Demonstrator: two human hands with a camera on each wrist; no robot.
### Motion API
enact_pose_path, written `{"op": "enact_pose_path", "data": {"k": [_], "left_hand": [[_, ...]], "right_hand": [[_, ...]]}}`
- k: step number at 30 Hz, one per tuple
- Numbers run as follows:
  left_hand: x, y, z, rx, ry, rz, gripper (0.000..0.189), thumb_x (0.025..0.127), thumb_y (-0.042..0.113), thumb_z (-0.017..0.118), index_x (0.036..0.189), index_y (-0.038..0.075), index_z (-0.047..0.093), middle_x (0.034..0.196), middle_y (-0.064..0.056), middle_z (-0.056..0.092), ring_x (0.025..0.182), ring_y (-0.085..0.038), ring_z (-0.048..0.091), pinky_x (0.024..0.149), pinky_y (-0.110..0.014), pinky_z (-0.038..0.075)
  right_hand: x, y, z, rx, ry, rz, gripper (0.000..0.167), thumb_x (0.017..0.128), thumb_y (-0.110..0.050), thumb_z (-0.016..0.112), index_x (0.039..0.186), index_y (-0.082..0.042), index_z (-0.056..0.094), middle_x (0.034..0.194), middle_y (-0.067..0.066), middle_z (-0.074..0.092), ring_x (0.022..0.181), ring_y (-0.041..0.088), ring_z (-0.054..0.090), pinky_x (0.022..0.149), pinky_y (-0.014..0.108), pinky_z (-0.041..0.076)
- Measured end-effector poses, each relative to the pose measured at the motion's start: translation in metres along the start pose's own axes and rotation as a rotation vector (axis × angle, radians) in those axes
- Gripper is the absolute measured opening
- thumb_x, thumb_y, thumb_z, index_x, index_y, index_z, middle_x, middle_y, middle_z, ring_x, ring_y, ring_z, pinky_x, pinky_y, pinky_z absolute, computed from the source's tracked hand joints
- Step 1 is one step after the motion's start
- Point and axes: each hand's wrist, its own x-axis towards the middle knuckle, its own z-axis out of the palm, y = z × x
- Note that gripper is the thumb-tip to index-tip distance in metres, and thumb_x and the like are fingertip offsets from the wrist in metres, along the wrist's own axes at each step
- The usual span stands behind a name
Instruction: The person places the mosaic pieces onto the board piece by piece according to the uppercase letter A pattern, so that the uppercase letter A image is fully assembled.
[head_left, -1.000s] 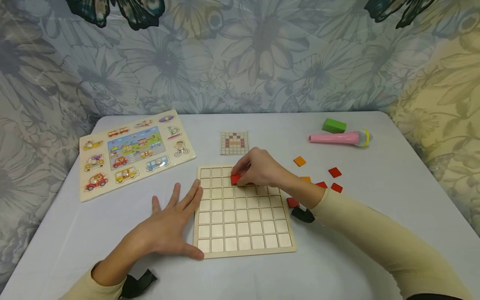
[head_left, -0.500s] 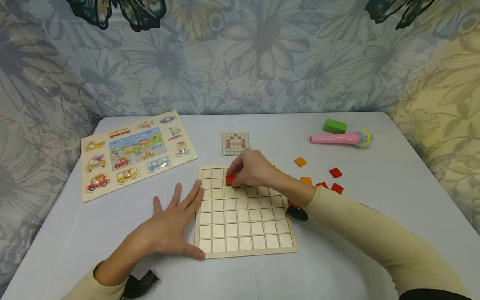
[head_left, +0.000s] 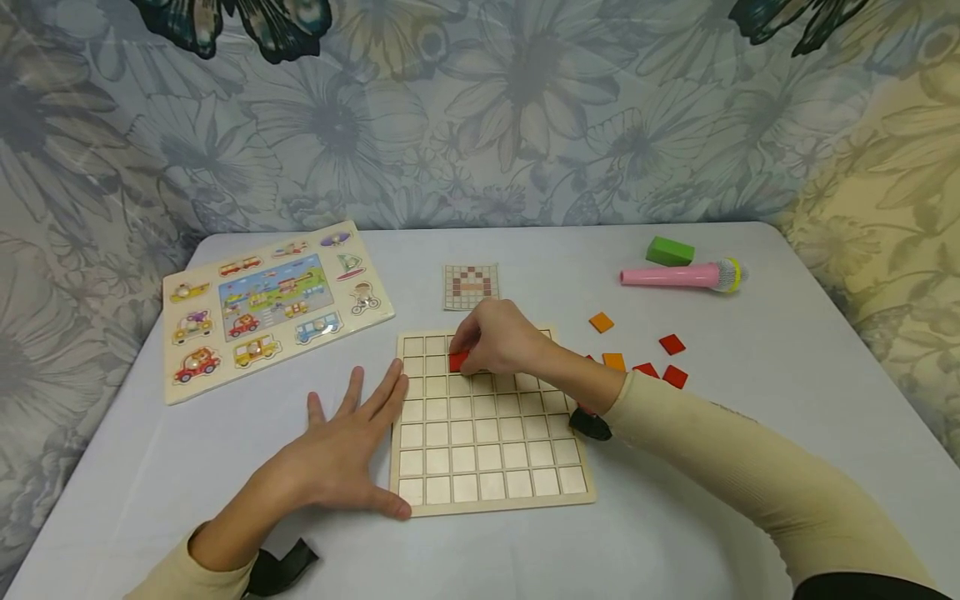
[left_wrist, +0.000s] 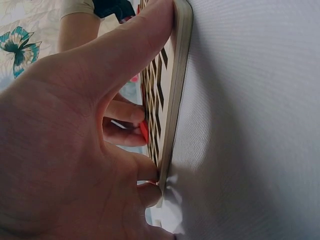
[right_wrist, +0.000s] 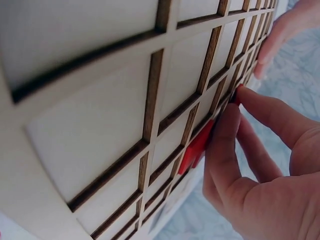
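Near us, we are finding room over the grid board [head_left: 487, 458]. The right hand [head_left: 497, 337] is blocking its far edge.

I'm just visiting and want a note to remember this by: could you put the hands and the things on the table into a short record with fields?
Left hand: fingers spread, touching the left edge of the grid board
Right hand: pinching a red tile at the board's far part
Also on the grid: another red tile
Loose, right of board: orange tiles and scattered red tiles
Beyond board: small pattern card
Far left: vehicle puzzle
Far right: pink microphone, green block behind it
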Motion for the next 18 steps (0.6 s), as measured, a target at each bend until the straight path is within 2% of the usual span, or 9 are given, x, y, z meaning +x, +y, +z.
{"op": "enact_pose_path", "data": {"k": [8,18], "left_hand": [[0.0000,-0.0001,0.0001,-0.004,0.000,-0.004,0.148,0.060,0.076,0.087,0.169,0.013,0.009,0.177,0.001,-0.010,0.157,-0.056,-0.002,0.097,-0.095,0.001],[0.0008,-0.0001,0.0000,0.001,-0.002,-0.006,0.148,0.060,0.076,0.087,0.169,0.012,0.010,0.177,0.000,-0.010,0.157,-0.056,-0.001,0.097,-0.096,0.002]], "right_hand": [[0.0020,-0.0012,0.0025,-0.007,-0.003,-0.001,0.019,0.075,-0.005,0.091,0.090,-0.014,0.085,0.080,-0.005,0.076,0.077,0.012,0.066,0.069,0.024,0.054],[0.0021,-0.0007,0.0039,-0.034,0.001,-0.030,0.019,0.074,-0.004,0.091,0.088,-0.014,0.084,0.080,-0.004,0.075,0.078,0.012,0.065,0.071,0.025,0.054]]}}
